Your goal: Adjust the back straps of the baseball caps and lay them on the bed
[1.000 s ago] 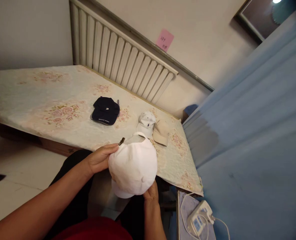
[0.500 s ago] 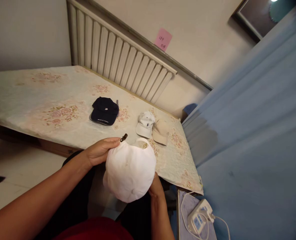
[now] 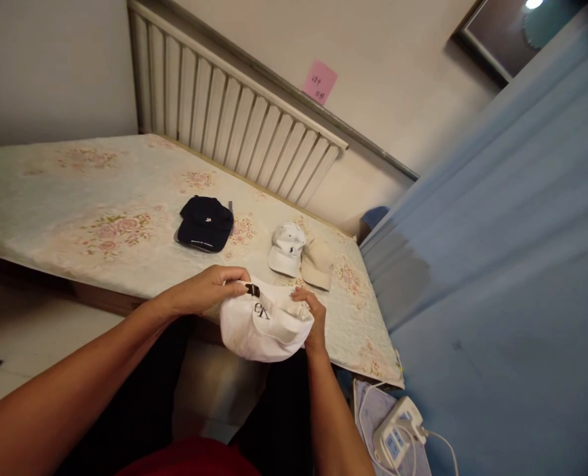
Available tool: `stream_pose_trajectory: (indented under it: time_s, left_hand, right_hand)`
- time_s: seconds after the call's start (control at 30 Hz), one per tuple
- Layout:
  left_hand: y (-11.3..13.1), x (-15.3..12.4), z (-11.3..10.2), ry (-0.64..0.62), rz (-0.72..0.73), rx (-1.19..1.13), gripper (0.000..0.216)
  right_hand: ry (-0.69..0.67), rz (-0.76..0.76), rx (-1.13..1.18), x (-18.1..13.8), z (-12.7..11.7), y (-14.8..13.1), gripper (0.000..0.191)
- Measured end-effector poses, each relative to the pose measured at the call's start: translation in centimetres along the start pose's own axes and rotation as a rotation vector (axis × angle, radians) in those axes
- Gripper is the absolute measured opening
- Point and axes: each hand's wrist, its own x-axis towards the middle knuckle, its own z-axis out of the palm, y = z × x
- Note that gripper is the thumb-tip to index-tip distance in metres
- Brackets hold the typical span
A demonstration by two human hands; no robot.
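Between my hands is a white baseball cap (image 3: pixel 254 337), held over my lap at the edge of the bed. Dark lettering shows on it beside a dark strap buckle, and its hollow inside is partly visible. My left hand (image 3: pixel 214 287) pinches the cap's rim at the buckle. At the opposite side, my right hand (image 3: pixel 314 317) is closed round the rim, fingers over the top. A navy cap (image 3: pixel 205 225) lies on the bed to the left. Farther right, a white cap with a small dark emblem (image 3: pixel 288 250) sits against a beige cap (image 3: pixel 317 264).
The caps lie on a flower-patterned bed cover (image 3: pixel 139 258). A white radiator (image 3: pixel 234 112) lines the wall behind. A blue curtain (image 3: pixel 482 264) hangs at the right. Below it, a power strip (image 3: pixel 397 433) with white cables rests on a small cloth-covered stand.
The held white cap has been tipped, so its lettering and opening now show instead of the rounded crown. My right hand has come up from behind it onto the rim.
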Motion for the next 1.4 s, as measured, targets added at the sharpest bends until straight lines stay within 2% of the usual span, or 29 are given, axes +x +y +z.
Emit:
stream_pose_trajectory:
  time_s: [0.17,0.27,0.4,0.57,0.7,0.8,0.9,1.0,1.07,1.13,1.2,1.27,1.4]
  left_hand:
    - [-1.0,-0.2,-0.3,0.028,0.122,0.372,0.022]
    - [-2.1,-0.4,-0.5,0.052,0.121,0.479,0.027]
    - [-3.9,-0.7,-0.5,0.068,0.095,0.536,0.026]
    - [-5.9,-0.8,0.4,0.155,0.06,0.538,0.018]
    - [-7.3,-0.9,1.5,0.152,0.022,0.563,0.02]
    - [-7.7,-0.9,2.0,0.124,-0.027,0.546,0.023]
    - [-7.6,-0.8,2.2,0.141,-0.041,0.505,0.023]
    - [-7.7,-0.4,2.2,0.131,-0.054,0.46,0.021]
    - [-7.9,-0.2,2.2,0.123,-0.079,0.438,0.021]
    - [-7.9,-0.1,2.3,0.126,-0.102,0.412,0.022]
    - [-7.6,0.0,2.3,0.131,-0.122,0.375,0.022]
    - [-7.3,0.0,2.4,0.133,-0.14,0.337,0.021]
    - [-6.8,0.0,2.4,0.129,-0.162,0.293,0.021]
  right_hand:
    - [0.02,-0.157,-0.102,2.0,2.2,2.8,0.011]
    - [-0.001,-0.184,-0.144,3.1,3.5,4.2,0.01]
    - [-0.017,-0.165,-0.157,4.5,5.3,5.8,0.009]
    - [-0.078,-0.121,-0.194,5.8,6.7,7.4,0.015]
    - [-0.158,-0.091,-0.21,5.6,6.6,8.5,0.02]
    - [-0.174,-0.06,-0.213,4.9,5.7,8.6,0.022]
    - [-0.16,-0.03,-0.225,4.3,4.2,7.1,0.028]
    - [-0.195,-0.018,-0.229,3.2,2.6,3.8,0.027]
    - [-0.284,-0.035,-0.214,2.2,1.7,1.1,0.022]
    - [-0.449,-0.116,-0.21,1.0,1.2,-1.6,0.022]
    - [-0.551,-0.197,-0.219,-0.2,1.1,-3.6,0.031]
    - [-0.633,-0.26,-0.281,-1.2,1.3,-4.9,0.036]
    - [-0.696,-0.282,-0.385,-2.2,2.0,-5.4,0.024]
